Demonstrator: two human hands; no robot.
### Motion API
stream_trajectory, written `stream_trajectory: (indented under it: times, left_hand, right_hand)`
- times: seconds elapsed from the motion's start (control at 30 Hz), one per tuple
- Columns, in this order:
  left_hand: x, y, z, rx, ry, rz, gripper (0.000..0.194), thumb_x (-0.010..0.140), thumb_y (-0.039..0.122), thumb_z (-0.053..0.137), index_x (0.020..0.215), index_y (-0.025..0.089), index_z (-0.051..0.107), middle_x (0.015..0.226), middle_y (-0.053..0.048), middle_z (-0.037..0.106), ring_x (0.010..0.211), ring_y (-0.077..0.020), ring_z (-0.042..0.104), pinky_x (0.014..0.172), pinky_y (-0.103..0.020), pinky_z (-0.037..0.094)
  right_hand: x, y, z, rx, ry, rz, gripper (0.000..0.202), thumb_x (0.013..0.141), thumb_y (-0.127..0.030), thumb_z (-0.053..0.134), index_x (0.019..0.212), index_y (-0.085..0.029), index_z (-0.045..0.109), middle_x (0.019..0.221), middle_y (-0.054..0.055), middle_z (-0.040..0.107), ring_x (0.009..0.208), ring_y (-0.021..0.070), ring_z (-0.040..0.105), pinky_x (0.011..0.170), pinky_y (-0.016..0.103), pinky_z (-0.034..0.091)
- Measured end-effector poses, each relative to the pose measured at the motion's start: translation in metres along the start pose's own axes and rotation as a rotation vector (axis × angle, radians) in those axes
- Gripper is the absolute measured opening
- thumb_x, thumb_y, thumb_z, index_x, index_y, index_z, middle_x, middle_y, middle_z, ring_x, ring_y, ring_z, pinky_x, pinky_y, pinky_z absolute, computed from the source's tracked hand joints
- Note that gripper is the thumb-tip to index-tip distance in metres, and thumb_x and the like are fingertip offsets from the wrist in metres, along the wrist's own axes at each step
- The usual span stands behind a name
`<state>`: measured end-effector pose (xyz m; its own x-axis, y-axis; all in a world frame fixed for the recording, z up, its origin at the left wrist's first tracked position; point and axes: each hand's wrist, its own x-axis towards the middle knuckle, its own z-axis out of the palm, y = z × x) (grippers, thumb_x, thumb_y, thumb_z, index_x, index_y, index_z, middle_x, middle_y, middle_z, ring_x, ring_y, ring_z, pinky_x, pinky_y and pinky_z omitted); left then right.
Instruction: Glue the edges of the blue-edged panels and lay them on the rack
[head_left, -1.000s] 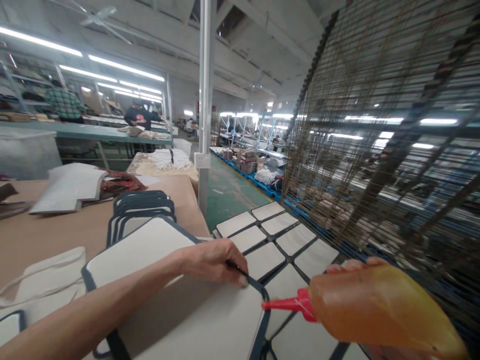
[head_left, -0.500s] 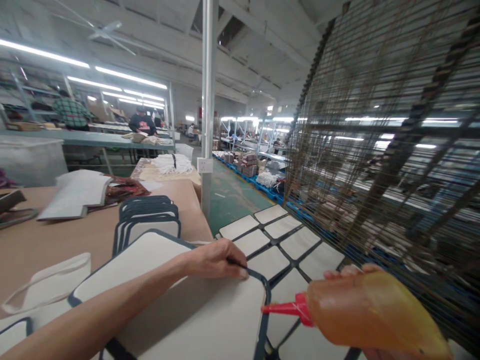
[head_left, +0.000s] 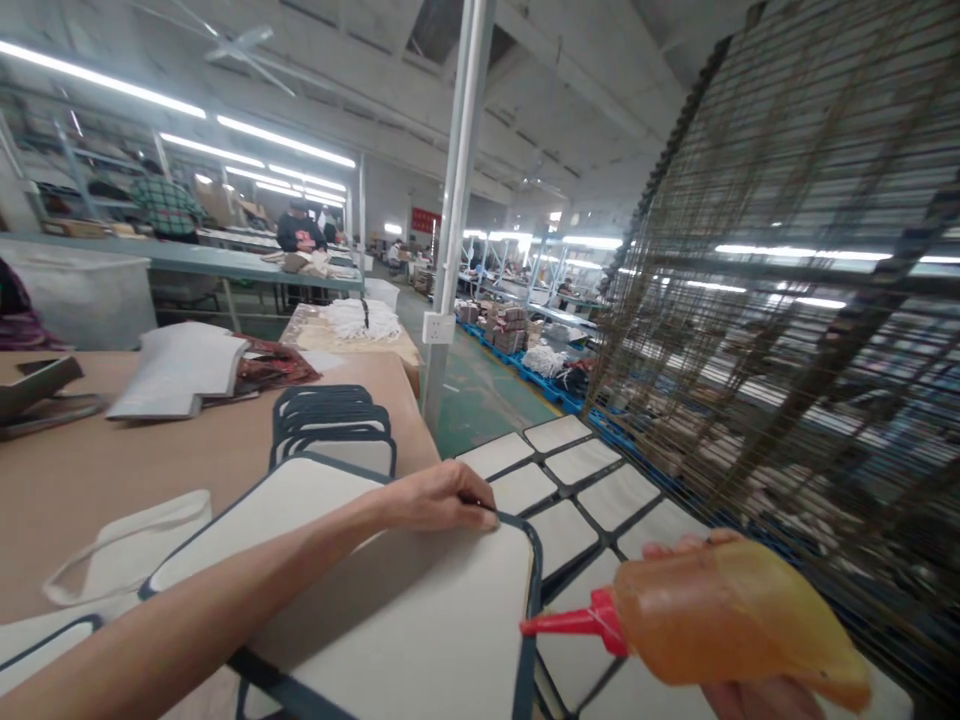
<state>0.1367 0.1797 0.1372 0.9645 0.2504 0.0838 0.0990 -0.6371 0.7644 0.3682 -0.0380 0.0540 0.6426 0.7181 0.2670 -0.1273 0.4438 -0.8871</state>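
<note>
My left hand (head_left: 442, 495) is closed on the far edge of a cream panel (head_left: 420, 610) with dark blue edging and rounded corners, thumb and fingers pinching the border. In my right hand (head_left: 765, 697) is a squeeze bottle (head_left: 697, 615) of amber liquid, tipped sideways. Its red nozzle (head_left: 566, 623) points left, and the tip meets the inner side of the blue edging on the panel's right side. Most of my right palm is hidden behind the bottle. Another similar panel (head_left: 285, 510) lies under my left forearm.
A row of edged panels (head_left: 334, 425) stands on the tan table (head_left: 360, 370). More cream panels (head_left: 566, 535) lie in a grid on the right, beside a tall wire rack (head_left: 750, 300). A metal post (head_left: 454, 200) rises beyond the table. Co-workers (head_left: 300, 228) stand at far benches.
The nozzle tip has slid along the blue edging, away from the far corner and nearer to me. The view has turned slightly left. Both hands keep their hold.
</note>
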Motion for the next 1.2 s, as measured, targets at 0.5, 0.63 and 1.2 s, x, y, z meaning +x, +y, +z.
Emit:
stream_trajectory:
  times: [0.5,0.63,1.2]
  left_hand:
    - [-0.019,-0.018,-0.014,0.022,0.077,-0.101,0.028,0.078,0.036,0.056,0.062,0.013,0.058,0.053,0.006,0.036,0.053,-0.0084,0.032,0.048,-0.022,0.023]
    - [-0.019,-0.021,-0.015,0.035,0.084,-0.114,0.027,0.078,0.036,0.056,0.062,0.014,0.057,0.053,0.006,0.035,0.053,-0.0083,0.031,0.048,-0.022,0.022]
    - [-0.024,-0.018,-0.017,0.042,0.137,-0.139,0.030,0.077,0.039,0.056,0.062,0.013,0.060,0.053,0.005,0.037,0.051,-0.0084,0.032,0.047,-0.022,0.022]
  right_hand:
    - [0.012,0.021,0.049,0.164,0.214,0.069,0.053,0.057,-0.036,0.080,0.108,-0.031,0.064,0.098,0.003,0.071,0.094,0.0240,0.064,0.108,0.054,0.023]
    - [0.009,0.021,0.049,0.148,0.210,0.071,0.052,0.058,-0.037,0.080,0.107,-0.032,0.065,0.091,0.002,0.072,0.087,0.0225,0.065,0.108,0.052,0.024]
    - [-0.012,0.008,0.051,0.140,0.108,0.121,0.049,0.060,-0.039,0.078,0.107,-0.035,0.064,0.103,0.004,0.070,0.104,0.0318,0.061,0.103,0.062,0.030]
